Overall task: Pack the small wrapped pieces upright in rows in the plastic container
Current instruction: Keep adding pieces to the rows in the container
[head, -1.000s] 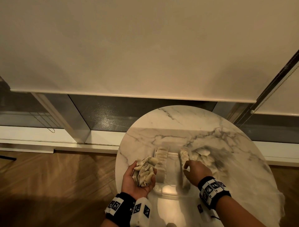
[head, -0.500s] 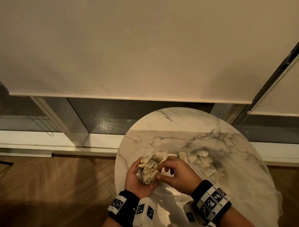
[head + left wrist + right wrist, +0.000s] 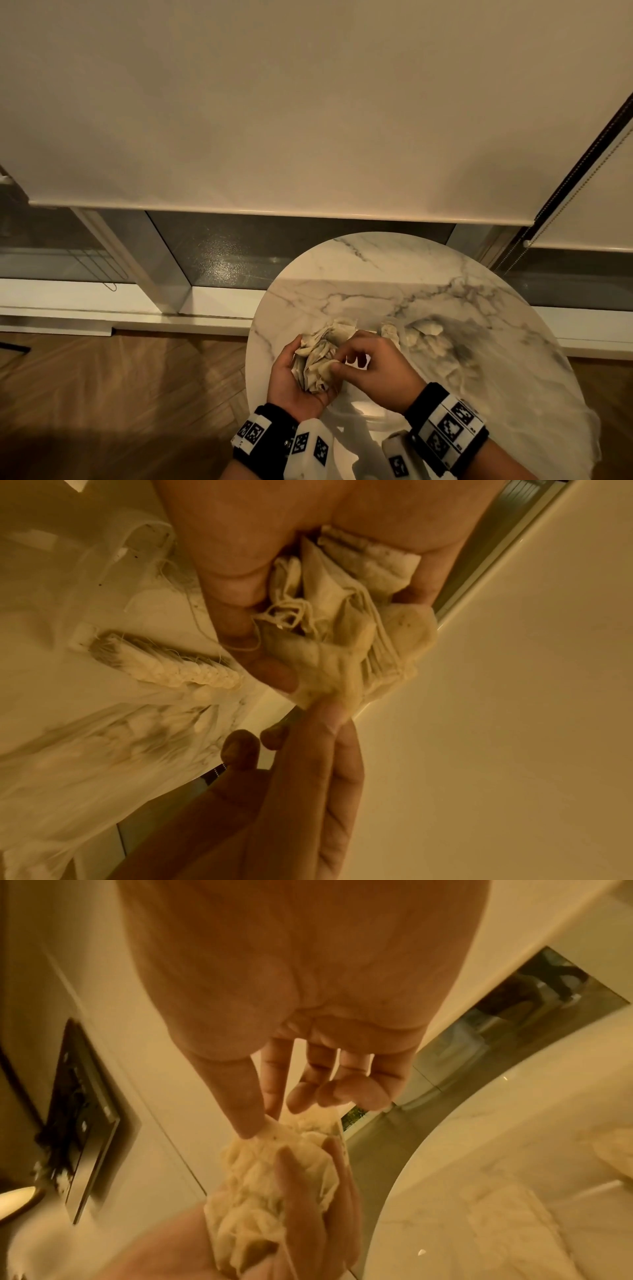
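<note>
My left hand (image 3: 301, 377) is cupped palm-up over the table's near edge and holds a bunch of small pale wrapped pieces (image 3: 320, 356) (image 3: 339, 631) (image 3: 274, 1175). My right hand (image 3: 370, 366) reaches across, its thumb and forefinger pinching one piece at the bunch's edge (image 3: 322, 691). The clear plastic container (image 3: 373, 411) lies mostly hidden under both hands. A row of upright pieces (image 3: 164, 661) shows inside it in the left wrist view.
A loose heap of more wrapped pieces (image 3: 424, 339) lies on the round marble table (image 3: 376, 284) right of the container. Beyond the table are a window with a lowered blind (image 3: 274, 102) and a wooden floor (image 3: 120, 394) to the left.
My right hand left the container's right row and came over to the bunch in my left hand, where it now pinches a piece. The left hand stayed put.
</note>
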`<state>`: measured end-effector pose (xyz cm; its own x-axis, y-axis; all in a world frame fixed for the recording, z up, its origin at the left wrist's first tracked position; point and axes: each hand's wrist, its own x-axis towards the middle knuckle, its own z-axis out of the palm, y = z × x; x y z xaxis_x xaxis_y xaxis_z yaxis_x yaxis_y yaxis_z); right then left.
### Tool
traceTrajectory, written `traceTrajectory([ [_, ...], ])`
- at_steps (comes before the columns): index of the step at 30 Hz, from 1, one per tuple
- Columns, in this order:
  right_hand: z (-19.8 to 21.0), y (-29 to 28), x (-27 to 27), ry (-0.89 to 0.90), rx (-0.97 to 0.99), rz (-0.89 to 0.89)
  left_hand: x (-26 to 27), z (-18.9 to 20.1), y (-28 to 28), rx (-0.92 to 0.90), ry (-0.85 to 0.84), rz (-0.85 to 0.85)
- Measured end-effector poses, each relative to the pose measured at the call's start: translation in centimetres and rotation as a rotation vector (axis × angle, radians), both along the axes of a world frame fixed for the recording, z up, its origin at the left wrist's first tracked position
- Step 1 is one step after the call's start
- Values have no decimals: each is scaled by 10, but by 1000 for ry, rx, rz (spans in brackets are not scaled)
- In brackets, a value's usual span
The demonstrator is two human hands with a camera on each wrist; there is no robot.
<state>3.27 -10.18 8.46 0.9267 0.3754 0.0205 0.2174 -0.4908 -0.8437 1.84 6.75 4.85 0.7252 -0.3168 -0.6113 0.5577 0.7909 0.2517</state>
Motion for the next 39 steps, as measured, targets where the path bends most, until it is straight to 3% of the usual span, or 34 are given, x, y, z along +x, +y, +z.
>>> traceTrajectory([
  [6,8,-6,1,277,406,-87,-1,0,1,-42,-18,-28],
  [13,23,-10,6,706,967,-332,-3,0,0,-58,-23,-27],
  [16,21,-14,9,815,1073,-426,-2,-1,1,-48,-24,-39],
  [20,8,-16,11,836,1062,-498,-1,-4,2,-34,9,-39],
  [26,-12,-17,8,680,860,-527,-1,-8,8,-26,35,-24],
  [33,-44,-37,13,269,19,-448,-4,-12,17,-26,55,0],
  [39,-54,-55,14,225,-333,-305,-5,-17,26,-36,59,21],
])
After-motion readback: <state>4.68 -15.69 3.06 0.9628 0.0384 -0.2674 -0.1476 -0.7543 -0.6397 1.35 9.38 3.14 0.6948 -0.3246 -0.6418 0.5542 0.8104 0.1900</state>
